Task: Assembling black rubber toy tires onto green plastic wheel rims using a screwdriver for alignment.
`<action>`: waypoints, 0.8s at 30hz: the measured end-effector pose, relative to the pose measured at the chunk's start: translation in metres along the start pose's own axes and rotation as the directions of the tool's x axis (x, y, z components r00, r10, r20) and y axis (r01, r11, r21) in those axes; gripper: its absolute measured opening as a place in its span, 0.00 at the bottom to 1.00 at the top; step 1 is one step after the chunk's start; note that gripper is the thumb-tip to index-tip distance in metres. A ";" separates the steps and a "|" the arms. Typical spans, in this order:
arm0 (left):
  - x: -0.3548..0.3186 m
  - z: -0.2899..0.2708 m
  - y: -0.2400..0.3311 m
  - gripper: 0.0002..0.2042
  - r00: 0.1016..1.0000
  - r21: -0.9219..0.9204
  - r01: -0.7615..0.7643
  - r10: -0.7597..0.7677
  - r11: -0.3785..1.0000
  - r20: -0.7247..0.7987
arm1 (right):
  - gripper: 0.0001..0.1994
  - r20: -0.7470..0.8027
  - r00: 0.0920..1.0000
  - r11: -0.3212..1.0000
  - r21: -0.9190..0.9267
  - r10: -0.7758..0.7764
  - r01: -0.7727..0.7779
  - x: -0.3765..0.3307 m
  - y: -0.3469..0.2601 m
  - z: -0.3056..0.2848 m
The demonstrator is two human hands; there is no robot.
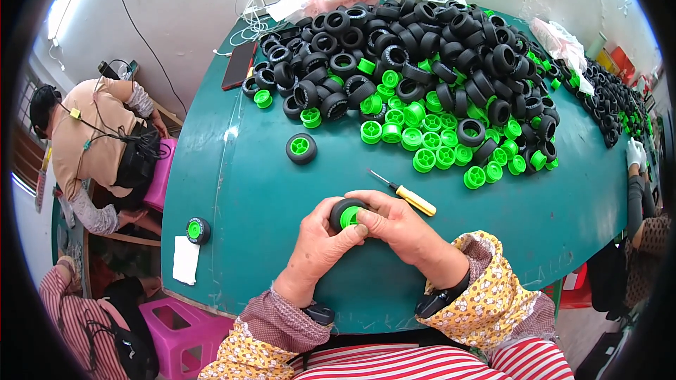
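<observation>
Near the front of the green table, my left hand (314, 245) and my right hand (398, 224) both grip one small toy wheel. Its black rubber tire (339, 212) surrounds a bright green plastic hub (350, 217), and both thumbs press on the hub's face. My fingers wrap the tire from behind, so its far side is hidden. Just beyond my right hand lies a screwdriver (415, 200) with a yellow handle and a thin metal shaft. A wheel with its green hub inside the tire (301, 148) rests flat farther back.
A large heap of black tires (451, 49) and loose green hubs (424, 160) covers the table's far side. At the left edge stand another wheel (198, 230) and a white paper (185, 260). A dark phone (239, 65) lies at the back left. Other people sit left and right.
</observation>
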State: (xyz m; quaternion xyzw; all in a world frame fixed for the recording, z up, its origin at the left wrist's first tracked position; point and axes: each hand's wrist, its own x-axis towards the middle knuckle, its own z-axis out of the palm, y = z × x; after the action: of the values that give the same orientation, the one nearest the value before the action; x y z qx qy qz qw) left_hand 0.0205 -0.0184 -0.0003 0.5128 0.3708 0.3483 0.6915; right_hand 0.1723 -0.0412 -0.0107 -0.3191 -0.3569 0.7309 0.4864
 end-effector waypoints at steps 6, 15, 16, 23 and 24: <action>0.001 -0.008 -0.011 0.20 0.984 0.197 -0.176 0.170 0.965 0.046 | 0.17 -0.079 0.996 0.999 0.008 -0.043 0.044 0.002 0.004 0.003; -0.001 -0.008 -0.004 0.20 0.967 0.354 -0.251 0.214 0.901 0.142 | 0.17 -0.063 0.996 0.994 -0.088 -0.069 0.063 0.001 -0.003 0.004; 0.000 -0.008 -0.004 0.20 0.953 0.405 -0.298 0.248 0.864 0.173 | 0.17 -0.081 0.996 0.993 -0.112 -0.048 0.039 -0.001 -0.002 0.003; -0.004 -0.003 0.005 0.16 0.973 0.440 -0.229 0.196 0.868 0.121 | 0.20 -0.035 0.999 0.986 -0.166 0.008 -0.014 0.001 -0.002 0.001; -0.003 -0.002 0.005 0.16 0.974 0.443 -0.228 0.199 0.867 0.112 | 0.20 -0.067 0.997 0.986 -0.167 -0.029 0.018 0.002 -0.001 0.003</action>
State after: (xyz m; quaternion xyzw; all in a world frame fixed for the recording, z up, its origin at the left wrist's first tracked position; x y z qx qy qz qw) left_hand 0.0166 -0.0188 0.0043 0.7081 0.3607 0.3105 0.5216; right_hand 0.1698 -0.0393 -0.0088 -0.3793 -0.4032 0.6814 0.4788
